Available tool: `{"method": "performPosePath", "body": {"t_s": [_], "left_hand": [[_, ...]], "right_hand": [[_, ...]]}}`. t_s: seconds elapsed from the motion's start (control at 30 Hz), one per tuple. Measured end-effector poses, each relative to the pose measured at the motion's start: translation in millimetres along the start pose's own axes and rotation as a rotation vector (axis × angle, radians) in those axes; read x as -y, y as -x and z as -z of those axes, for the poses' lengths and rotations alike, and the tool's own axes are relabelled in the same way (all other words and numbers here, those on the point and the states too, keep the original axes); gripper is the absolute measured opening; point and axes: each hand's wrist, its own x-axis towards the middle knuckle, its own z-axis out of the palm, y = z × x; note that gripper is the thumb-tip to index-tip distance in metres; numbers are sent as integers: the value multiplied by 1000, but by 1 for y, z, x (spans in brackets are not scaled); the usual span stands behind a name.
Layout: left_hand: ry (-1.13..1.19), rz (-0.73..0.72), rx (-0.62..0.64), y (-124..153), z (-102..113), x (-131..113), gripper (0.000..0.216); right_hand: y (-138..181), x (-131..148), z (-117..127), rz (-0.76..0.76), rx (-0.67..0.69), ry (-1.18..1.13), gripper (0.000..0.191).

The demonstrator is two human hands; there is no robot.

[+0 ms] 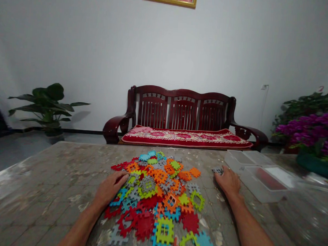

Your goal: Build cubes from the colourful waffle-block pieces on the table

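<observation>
A heap of flat plastic interlocking tiles (150, 203) with toothed edges, in red, orange, green, blue and grey, is spread over the middle of the table. My left hand (111, 187) lies along the heap's left side, fingers stretched out, its tips against a green tile (132, 178). Whether it presses on that tile is hard to see. Apart from the heap, on the right, my right hand (229, 181) has its fingers on a grey interlocking tile (217, 170) close to the tabletop. The hand partly covers this tile.
Clear plastic boxes (262, 190) stand right of my right hand, a transparent container (310, 215) nearer me. The table (53, 183) has a stone-like pattern. Beyond it are a wooden bench (182, 113), a potted plant (51, 106) and purple flowers (314, 127).
</observation>
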Motion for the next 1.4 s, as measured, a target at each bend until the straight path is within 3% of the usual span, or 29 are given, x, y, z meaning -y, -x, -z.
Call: {"method": "performPosePath", "body": {"t_s": [0.23, 0.43, 0.67, 0.8, 1.07, 1.4], "left_hand": [[-37, -60, 20, 2, 2, -2, 57], [12, -51, 18, -2, -1, 6, 54], [80, -25, 7, -4, -2, 9, 59], [101, -12, -8, -3, -2, 7, 66], [78, -24, -13, -1, -2, 7, 60], [14, -37, 31, 7, 5, -12, 45]], "right_hand": [[3, -5, -1, -60, 21, -61, 65], [0, -6, -2, -71, 49, -111, 63], [-5, -11, -4, -166, -9, -283, 72], [-6, -9, -5, -106, 7, -204, 74], [-6, -6, -7, 29, 25, 23, 57], [-3, -7, -14, 49, -4, 67, 56]]}}
